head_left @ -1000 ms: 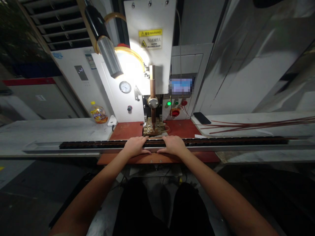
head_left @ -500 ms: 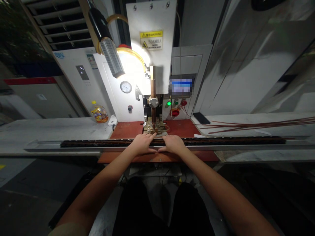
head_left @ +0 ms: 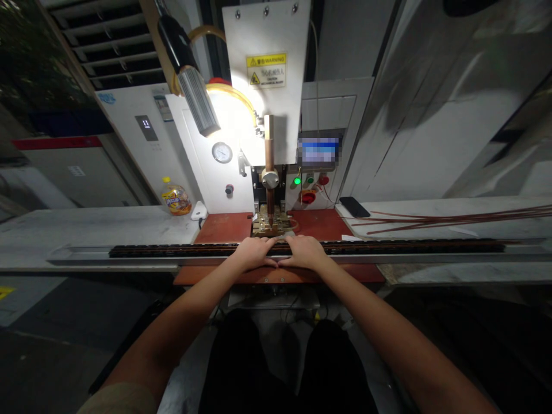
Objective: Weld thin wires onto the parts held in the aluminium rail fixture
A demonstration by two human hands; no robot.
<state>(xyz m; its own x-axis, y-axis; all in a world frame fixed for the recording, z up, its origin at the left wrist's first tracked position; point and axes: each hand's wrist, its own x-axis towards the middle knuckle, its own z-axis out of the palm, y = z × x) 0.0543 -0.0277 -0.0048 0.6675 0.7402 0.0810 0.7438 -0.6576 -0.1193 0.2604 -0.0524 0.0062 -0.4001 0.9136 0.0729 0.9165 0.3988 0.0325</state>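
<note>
A long silver metal rail [head_left: 142, 261] runs across the bench with a dark segmented strip [head_left: 164, 251] lying along it. My left hand [head_left: 253, 253] and my right hand [head_left: 305, 252] grip the rail side by side near its middle. Both thumbs press on the front edge, almost touching each other, while the fingers reach over the strip; the far fingertips are partly hidden. Just behind my hands, a vertical copper rod [head_left: 270, 198] points down over a small brass fixture [head_left: 260, 224]. Whether the rod's tip touches anything I cannot tell.
Behind stands a white machine [head_left: 267, 34] with a bright lamp [head_left: 198, 100], gauge [head_left: 222, 152] and lit green button [head_left: 297, 181]. A bottle [head_left: 176, 198] stands left; a black phone [head_left: 354, 207] and thin copper-coloured rods [head_left: 431, 219] lie right.
The fingers of my left hand have drawn back slightly from the brass fixture. Both hands stay on the rail, and the whole view has shifted a little.
</note>
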